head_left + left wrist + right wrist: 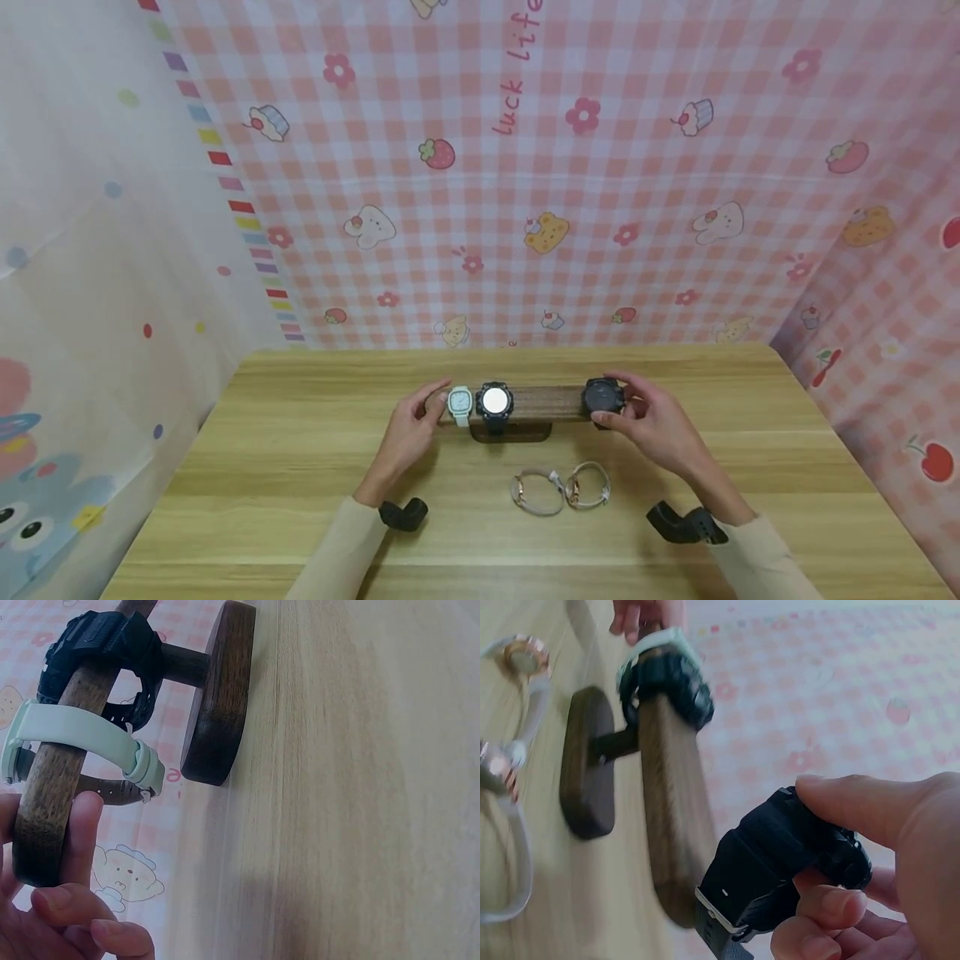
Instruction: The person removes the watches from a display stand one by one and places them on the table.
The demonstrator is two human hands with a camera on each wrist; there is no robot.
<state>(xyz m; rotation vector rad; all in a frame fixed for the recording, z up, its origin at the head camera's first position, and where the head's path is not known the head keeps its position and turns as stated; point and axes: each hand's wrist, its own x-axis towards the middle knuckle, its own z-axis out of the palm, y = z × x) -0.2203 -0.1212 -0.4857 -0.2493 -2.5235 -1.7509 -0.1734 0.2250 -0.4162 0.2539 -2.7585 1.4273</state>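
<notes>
A dark wooden watch stand (pixel 547 403) has a long bar on a small base (pixel 219 697). My left hand (pixel 408 427) grips the bar's left end. Right beside those fingers, a mint-green watch (pixel 460 402) is looped around the bar, followed by a black watch (pixel 495 402) with a bright white face. At the opposite end, my right hand (pixel 651 421) pinches another black watch (pixel 602 397) between thumb and fingers. In the right wrist view this black watch (pixel 757 862), its strap buckled, overlaps the bar's end; whether it encircles the bar I cannot tell.
Two slim pale-banded watches with rose-gold parts, a left one (pixel 537 492) and a right one (pixel 588 485), lie on the wooden table (pixel 300 450) in front of the stand. A pink checked cloth (pixel 480 208) hangs behind the table's back edge.
</notes>
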